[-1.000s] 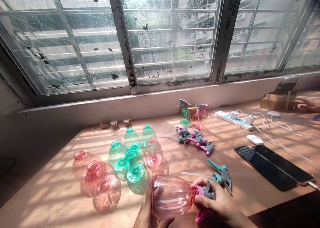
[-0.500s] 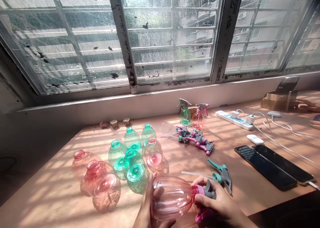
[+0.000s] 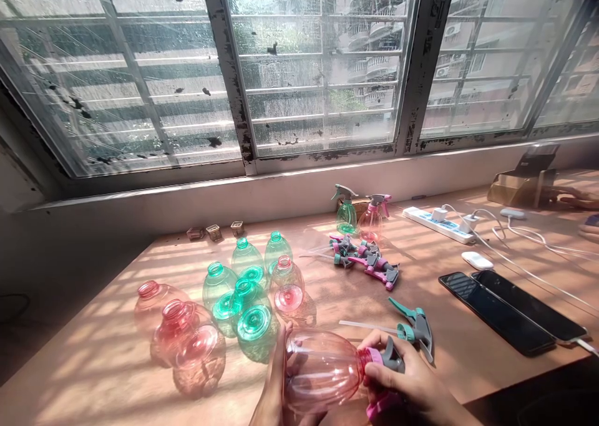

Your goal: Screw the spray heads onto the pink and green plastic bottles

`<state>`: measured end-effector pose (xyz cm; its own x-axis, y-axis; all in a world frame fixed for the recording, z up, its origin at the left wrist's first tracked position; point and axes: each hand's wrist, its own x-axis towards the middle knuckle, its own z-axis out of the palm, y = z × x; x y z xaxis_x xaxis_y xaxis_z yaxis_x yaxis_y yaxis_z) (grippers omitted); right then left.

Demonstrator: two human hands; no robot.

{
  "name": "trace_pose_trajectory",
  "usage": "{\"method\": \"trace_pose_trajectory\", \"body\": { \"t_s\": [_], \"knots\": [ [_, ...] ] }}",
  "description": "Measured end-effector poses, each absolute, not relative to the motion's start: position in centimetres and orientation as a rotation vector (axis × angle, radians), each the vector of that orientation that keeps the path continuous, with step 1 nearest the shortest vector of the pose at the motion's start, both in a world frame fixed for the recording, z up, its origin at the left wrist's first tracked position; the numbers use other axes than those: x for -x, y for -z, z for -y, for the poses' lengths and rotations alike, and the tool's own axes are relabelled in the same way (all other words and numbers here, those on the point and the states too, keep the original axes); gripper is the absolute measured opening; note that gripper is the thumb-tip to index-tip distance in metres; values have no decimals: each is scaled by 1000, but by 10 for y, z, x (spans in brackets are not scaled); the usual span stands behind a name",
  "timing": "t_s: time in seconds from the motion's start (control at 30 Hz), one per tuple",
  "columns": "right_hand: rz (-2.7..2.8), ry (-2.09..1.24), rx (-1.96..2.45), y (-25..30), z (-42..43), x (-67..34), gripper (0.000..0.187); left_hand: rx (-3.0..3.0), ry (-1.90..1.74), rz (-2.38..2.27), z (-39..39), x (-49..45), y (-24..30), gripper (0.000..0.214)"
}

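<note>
Held on its side at the front of the table is a clear pink spray bottle (image 3: 322, 370). My left hand (image 3: 274, 376) is wrapped round its base end. The fingers of my right hand (image 3: 397, 370) close on the pink collar of the grey-and-pink spray head (image 3: 374, 356), which sits at the bottle's neck. Part of the trigger is hidden by my right hand. Just beyond that hand lies a loose green-and-grey spray head (image 3: 416, 329) with its tube pointing left.
Several open green bottles (image 3: 255, 323) and pink bottles (image 3: 196, 345) stand on the left. A heap of spray heads (image 3: 367, 261) lies mid-table, before two assembled spray bottles (image 3: 346, 217). Right are two phones (image 3: 496, 314), a power strip (image 3: 437, 224), cables and another person's hand (image 3: 578, 195).
The pink bottle has shifted very slightly in my hands. Both hands keep their grip, and the things on the table stay where they were.
</note>
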<state>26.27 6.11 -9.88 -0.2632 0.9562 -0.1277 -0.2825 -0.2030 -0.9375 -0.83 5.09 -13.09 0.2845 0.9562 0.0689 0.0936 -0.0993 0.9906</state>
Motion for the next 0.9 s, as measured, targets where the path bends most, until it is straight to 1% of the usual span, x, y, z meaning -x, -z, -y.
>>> {"method": "trace_pose_trajectory", "body": {
  "t_s": [0.1, 0.27, 0.57, 0.73, 0.9],
  "knots": [
    [1053, -1671, 967, 100, -61, -264, 52, -1474, -1012, -1045, -49, 7, 126, 103],
    [1145, -1637, 955, 102, -63, -265, 52, -1556, -1019, -971, -52, 10, 125, 120],
    [1105, -1668, 922, 102, -63, -265, 54, -1570, -1133, -1045, -52, 5, 143, 112],
    [1151, -1646, 955, 103, -63, -266, 52, -1616, -1053, -975, -51, 3, 133, 122],
    [1154, -1619, 982, 103, -63, -266, 52, -1518, -1034, -892, -49, 5, 122, 110]
  ]
}}
